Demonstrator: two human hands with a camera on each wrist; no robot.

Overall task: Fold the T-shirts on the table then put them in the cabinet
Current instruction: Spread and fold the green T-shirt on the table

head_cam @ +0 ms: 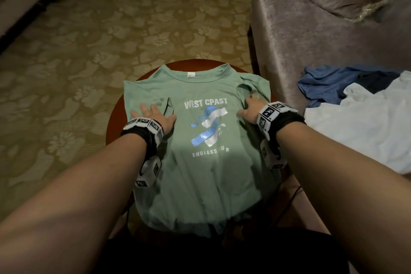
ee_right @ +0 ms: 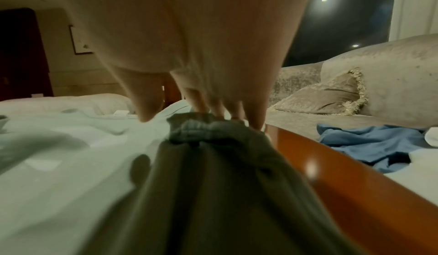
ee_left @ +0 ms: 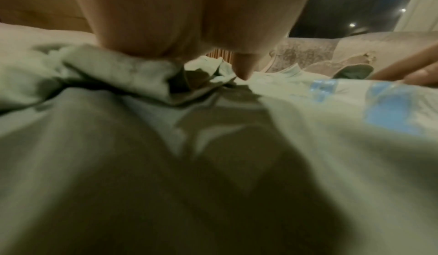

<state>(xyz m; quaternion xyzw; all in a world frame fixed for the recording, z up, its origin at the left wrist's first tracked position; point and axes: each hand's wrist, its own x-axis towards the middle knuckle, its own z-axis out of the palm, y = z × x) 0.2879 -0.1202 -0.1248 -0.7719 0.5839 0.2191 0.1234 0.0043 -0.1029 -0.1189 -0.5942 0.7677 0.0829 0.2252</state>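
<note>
T-shirt [head_cam: 200, 162], round wooden table [ee_right: 355, 193], floral carpet [head_cam: 111, 40]

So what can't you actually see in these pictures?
- Cabinet: in no view.
- Round wooden table, head view: mostly covered by the green T-shirt.
- Shirt's lower lettering, head view: partly lost in a crease.
- Left hand fingertips, left wrist view: hidden behind the palm.
- Shirt's hem, head view: lost in shadow.

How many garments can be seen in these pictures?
3, perhaps more: a green T-shirt on the round table; a blue garment and a white one on the sofa, with something dark between them.
</note>
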